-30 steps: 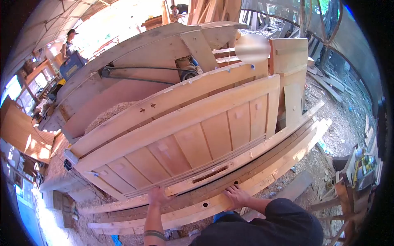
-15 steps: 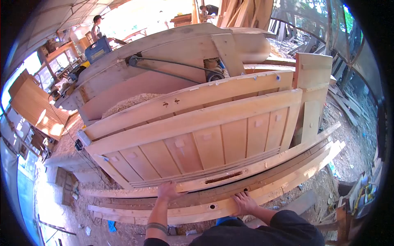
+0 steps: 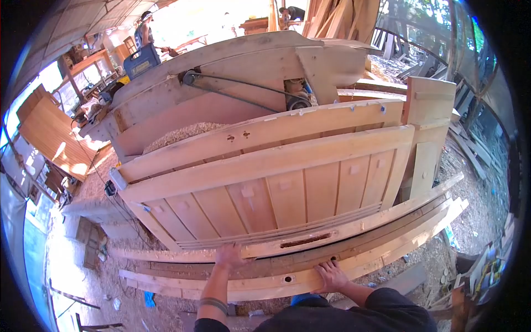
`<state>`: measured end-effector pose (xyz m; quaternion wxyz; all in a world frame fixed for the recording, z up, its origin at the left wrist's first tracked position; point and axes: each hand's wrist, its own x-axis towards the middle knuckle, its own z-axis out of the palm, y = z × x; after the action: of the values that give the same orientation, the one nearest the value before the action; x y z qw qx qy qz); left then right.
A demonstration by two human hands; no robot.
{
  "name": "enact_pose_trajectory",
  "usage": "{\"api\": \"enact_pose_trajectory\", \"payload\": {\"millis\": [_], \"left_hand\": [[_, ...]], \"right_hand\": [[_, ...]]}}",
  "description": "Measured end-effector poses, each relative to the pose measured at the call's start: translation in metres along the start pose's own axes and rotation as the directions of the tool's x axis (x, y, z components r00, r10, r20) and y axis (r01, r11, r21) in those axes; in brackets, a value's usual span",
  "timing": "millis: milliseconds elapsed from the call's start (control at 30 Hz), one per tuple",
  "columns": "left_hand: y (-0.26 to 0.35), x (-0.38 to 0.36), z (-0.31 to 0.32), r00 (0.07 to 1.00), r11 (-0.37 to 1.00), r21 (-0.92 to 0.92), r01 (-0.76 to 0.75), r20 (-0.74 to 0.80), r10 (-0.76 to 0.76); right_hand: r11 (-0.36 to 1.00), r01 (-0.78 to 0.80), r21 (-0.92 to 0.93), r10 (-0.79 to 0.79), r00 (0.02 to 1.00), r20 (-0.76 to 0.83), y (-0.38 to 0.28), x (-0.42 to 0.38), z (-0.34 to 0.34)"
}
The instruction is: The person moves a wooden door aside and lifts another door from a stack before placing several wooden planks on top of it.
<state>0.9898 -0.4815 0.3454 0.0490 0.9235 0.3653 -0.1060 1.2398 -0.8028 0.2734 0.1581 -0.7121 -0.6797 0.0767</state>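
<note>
- The left hand (image 3: 229, 256) lies over the far beam (image 3: 362, 224), left of its long slot (image 3: 305, 240), with the thumb pointing right; how firmly it grips cannot be told.
- The right hand (image 3: 330, 276) is partly open, fingers bent over the near beam (image 3: 249, 285), just beside one round hole (image 3: 333, 259); a second round hole (image 3: 288, 279) lies to its left.
- A brown beam (image 3: 193, 271) runs between those two, all three side by side, low above the ground (image 3: 475, 218), which is strewn with shavings and scraps.
- Beyond the far beam leans a panelled wooden frame (image 3: 290, 193), pale patches on several of its panels; a second frame (image 3: 321, 118) stands behind it.
- Behind these is a large wooden machine housing (image 3: 232, 61) with a belt (image 3: 243, 91) on its side and a heap of shavings (image 3: 185, 134) near its lower left edge.
- A ribbed wooden panel (image 3: 58, 133) slants at far left; a blue case (image 3: 141, 61) stands upright past the housing, near a person (image 3: 145, 34).
- At the back, another person (image 3: 293, 13) bends near upright boards (image 3: 343, 19), under a ribbed roof (image 3: 83, 22).
</note>
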Motion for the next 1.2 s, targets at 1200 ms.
{"api": "enact_pose_trajectory", "payload": {"millis": [1200], "left_hand": [[0.001, 0.004, 0.008, 0.997, 0.999, -0.035, -0.030, -0.070, 0.028]], "right_hand": [[0.999, 0.041, 0.010, -0.041, 0.998, -0.051, 0.011, -0.007, 0.010]]}}
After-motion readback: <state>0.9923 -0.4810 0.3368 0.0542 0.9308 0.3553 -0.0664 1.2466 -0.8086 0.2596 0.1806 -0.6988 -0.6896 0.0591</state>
